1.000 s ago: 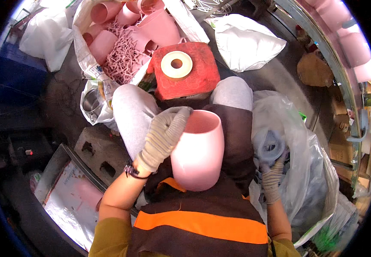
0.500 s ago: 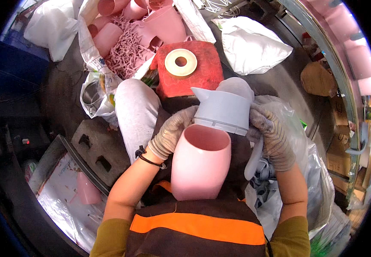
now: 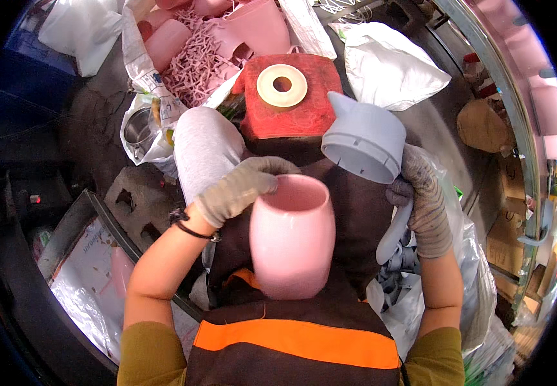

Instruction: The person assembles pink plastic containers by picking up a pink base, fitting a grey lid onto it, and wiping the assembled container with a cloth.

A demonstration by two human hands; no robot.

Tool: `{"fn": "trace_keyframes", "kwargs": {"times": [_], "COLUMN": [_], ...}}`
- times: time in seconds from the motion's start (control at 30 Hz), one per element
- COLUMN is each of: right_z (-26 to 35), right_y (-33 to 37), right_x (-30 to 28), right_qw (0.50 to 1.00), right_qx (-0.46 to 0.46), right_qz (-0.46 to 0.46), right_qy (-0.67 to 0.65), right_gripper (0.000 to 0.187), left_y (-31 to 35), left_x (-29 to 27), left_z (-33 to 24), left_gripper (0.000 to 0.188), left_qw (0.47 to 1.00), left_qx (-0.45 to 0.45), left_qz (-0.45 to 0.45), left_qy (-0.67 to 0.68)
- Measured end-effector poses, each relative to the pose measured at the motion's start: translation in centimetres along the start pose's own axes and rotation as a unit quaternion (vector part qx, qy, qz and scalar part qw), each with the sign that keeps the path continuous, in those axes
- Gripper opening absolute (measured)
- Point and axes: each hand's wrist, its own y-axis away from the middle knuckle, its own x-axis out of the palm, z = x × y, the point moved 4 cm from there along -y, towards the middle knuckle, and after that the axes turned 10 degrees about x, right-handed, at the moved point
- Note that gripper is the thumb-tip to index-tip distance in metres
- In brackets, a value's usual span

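A pink, barrel-shaped plastic jug body [image 3: 292, 248] stands upright on my lap, its round mouth facing up. My gloved left hand [image 3: 246, 186] grips its rim at the left, fingers bent over the edge. In my gloved right hand [image 3: 420, 193] is a grey-blue jug top [image 3: 368, 138] with a pointed spout and a long handle, held by the handle. It hangs tilted above and right of the pink body, apart from it, with its notched lower rim and hollow underside showing. Beyond stands a red cloth-covered block [image 3: 320, 100] bearing a cream ring [image 3: 265, 93].
At the far left a white sack [image 3: 135, 51] holds pink plastic parts [image 3: 259, 29] and strips. A small bag with a metal cup [image 3: 139, 128] lies below it. On my right is a clear bag [image 3: 478, 270] of grey handles. A dark concrete block [image 3: 130, 206] sits left.
The grey-blue top has moved up and right, away from the pink body's mouth, and tilted to show its underside. My left hand has gone from beside the top to the pink rim.
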Motion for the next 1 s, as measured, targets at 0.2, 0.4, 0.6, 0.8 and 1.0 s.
{"fn": "trace_keyframes", "kwargs": {"times": [0.2, 0.4, 0.6, 0.8, 1.0], "right_z": [-0.5, -1.2, -1.1, -0.8, -0.7], "right_y": [-0.3, -1.2, -1.2, -1.5, -1.4], "right_x": [2.5, 1.9, 2.0, 2.6, 2.4], "right_qw": [0.996, 0.99, 0.988, 0.982, 0.979], "right_qx": [0.019, 0.035, 0.043, 0.027, 0.038], "right_qz": [0.0, 0.004, 0.01, 0.021, 0.03], "right_qy": [0.084, 0.139, 0.149, 0.184, 0.196], "right_gripper": [0.034, 0.035, 0.036, 0.037, 0.039], "left_y": [-1.6, -1.4, -1.7, -1.6, -1.7], "left_x": [2.5, 2.4, 2.3, 2.6, 2.6], "left_z": [2.2, 3.6, 4.1, 3.9, 4.7], "left_gripper": [0.058, 0.061, 0.068, 0.073, 0.067], "left_qw": [0.985, 0.953, 0.939, 0.948, 0.945], "left_qx": [0.068, 0.04, 0.088, 0.099, 0.081], "left_qz": [-0.001, -0.059, 0.007, -0.014, 0.003], "left_qy": [0.156, 0.294, 0.333, 0.301, 0.316]}}
